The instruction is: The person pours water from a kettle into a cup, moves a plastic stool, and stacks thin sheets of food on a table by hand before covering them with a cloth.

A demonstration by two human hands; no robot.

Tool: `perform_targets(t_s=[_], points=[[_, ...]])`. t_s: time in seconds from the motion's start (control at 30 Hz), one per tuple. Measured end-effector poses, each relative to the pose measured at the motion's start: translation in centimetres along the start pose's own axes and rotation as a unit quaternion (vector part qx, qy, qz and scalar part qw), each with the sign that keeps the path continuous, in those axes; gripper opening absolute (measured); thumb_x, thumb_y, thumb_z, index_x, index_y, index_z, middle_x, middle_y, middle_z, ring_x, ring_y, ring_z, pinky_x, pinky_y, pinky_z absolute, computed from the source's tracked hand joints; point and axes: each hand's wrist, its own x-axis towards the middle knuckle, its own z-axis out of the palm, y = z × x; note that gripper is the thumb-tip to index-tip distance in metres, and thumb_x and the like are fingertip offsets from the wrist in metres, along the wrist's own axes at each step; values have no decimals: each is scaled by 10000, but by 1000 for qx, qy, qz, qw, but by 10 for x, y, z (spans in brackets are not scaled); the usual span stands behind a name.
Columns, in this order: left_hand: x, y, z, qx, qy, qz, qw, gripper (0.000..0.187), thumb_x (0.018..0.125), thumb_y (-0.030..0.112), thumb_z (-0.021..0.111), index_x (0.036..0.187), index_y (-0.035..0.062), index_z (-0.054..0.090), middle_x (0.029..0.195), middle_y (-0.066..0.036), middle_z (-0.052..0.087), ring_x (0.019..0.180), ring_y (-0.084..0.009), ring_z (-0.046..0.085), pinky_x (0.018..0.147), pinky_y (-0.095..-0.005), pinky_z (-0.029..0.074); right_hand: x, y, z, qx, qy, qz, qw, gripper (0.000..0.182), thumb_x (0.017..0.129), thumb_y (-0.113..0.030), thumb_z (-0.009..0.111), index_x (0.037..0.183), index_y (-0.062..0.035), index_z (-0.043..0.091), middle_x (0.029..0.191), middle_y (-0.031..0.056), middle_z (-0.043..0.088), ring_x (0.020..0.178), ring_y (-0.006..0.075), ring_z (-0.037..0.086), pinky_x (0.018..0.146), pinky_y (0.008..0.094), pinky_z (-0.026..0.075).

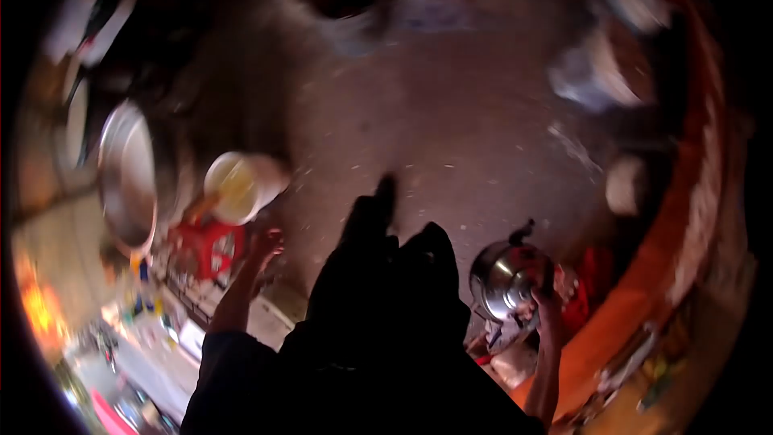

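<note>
At the lower right, a shiny metal kettle (503,278) with a dark spout is in my right hand (549,310), whose fingers are closed at its near side. Exactly where they grip is partly hidden. My left hand (266,248) is held out low on the left, blurred, with its fingers apart and nothing visible in them. Close by it are a red object (211,248) with pale markings and a white bucket (256,181) with something yellowish inside.
A large round metal pan (129,177) stands at the left. Farther off on the brown floor (451,121) are a dark-mouthed pot (346,4) and a pale bag (592,72). An orange ledge (680,217) curves along the right. A cluttered counter (157,350) is at lower left.
</note>
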Motion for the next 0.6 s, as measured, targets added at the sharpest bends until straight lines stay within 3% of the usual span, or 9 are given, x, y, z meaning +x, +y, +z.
perform_targets(t_s=[0.03,0.13,0.2,0.27,0.33,0.37,0.43,0.47,0.6], points=[[-8,76,32,42,25,37,998,256,906,138,620,1121,2,597,800,-53,609,598,-122,589,525,-259,504,-11,-8,-18,24,31,3,999,157,843,-126,707,895,-70,570,620,-8,513,454,94,468,369,266,378],[16,213,89,100,-14,155,983,288,910,135,621,1152,-18,581,817,-56,620,651,-122,598,547,-254,498,17,-58,-26,50,66,-11,997,147,834,-132,714,855,-77,579,608,-9,521,453,90,482,373,264,386],[51,261,116,-7,-79,144,986,282,896,74,615,1167,-1,600,810,-61,625,669,-130,607,564,-254,505,44,-77,-49,63,79,-26,995,145,852,-141,713,835,-81,582,585,10,525,435,113,498,367,266,404],[40,335,175,94,-39,174,979,293,877,44,620,1168,9,604,807,-61,632,673,-131,615,568,-249,509,75,-123,-56,71,43,-24,996,122,834,-103,719,884,-76,610,616,2,551,457,100,512,375,257,402],[88,339,190,90,-64,211,971,306,856,14,628,1162,17,609,808,-62,643,684,-129,626,566,-251,513,104,-172,-48,90,35,-60,994,120,821,-108,722,858,-62,617,604,6,544,441,105,506,373,264,403],[70,359,216,58,-77,217,971,316,846,4,654,1158,29,615,821,-66,655,696,-127,634,565,-256,519,107,-189,-41,101,29,-75,992,122,808,-114,724,833,-49,624,592,9,537,425,110,500,372,271,405],[110,372,251,-71,-212,103,969,311,861,-4,655,1166,37,610,835,-74,667,707,-128,637,579,-251,521,133,-240,-38,99,15,-83,992,128,811,-117,723,833,-45,619,593,9,533,422,110,493,372,270,401],[49,423,302,8,-222,216,951,304,876,-8,651,1172,36,600,860,-82,681,729,-135,648,608,-247,527,147,-269,-36,82,2,-81,993,135,814,-120,723,834,-42,614,595,10,529,419,110,487,372,270,398],[22,517,410,83,-246,255,931,309,897,-2,627,1202,16,587,905,-79,698,797,-146,678,718,-261,554,191,-388,-29,68,-13,-133,989,153,823,-148,707,871,-31,620,628,16,545,447,126,514,398,276,420]])
